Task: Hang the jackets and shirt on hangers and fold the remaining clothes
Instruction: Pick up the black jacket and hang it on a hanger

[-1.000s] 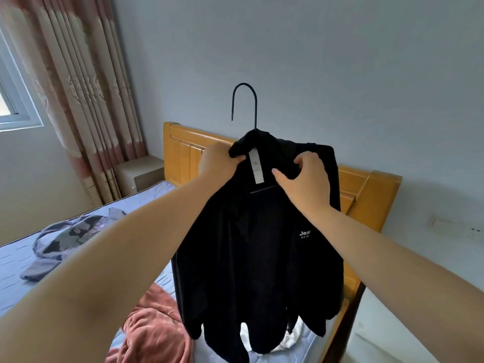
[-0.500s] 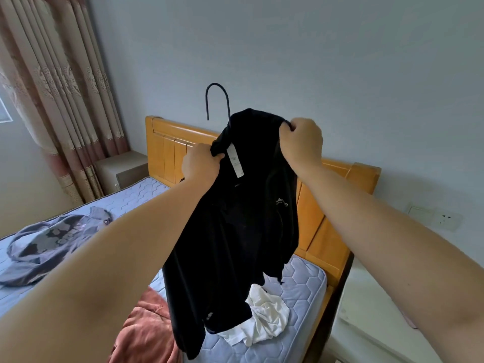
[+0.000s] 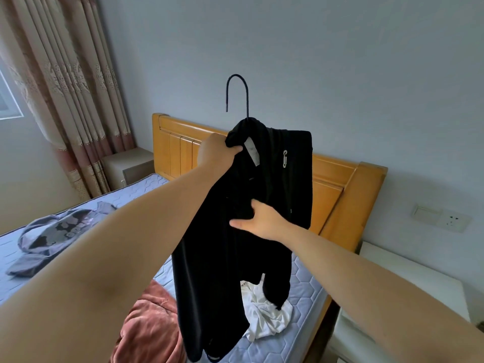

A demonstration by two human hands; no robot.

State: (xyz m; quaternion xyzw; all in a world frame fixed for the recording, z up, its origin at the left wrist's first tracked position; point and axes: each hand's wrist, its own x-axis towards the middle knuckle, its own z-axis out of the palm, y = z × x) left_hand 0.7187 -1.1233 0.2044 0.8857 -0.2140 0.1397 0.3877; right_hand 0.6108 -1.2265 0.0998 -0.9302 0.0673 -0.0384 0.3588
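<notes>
On the mattress (image 3: 146, 191) before the headboard (image 3: 180, 146) lie three loose clothes: a grey garment (image 3: 52, 231) off to its left, a rust-red garment (image 3: 146, 334), and a white garment (image 3: 264, 323) half hidden behind the one black jacket (image 3: 235, 271). The jacket hangs on a single hanger (image 3: 237, 93), held up across the headboard's middle. The left hand (image 3: 214, 155) grips the collar with curled fingers. The right hand (image 3: 262, 218), which was up at the shoulder half a second ago, now pinches the front fabric lower down.
</notes>
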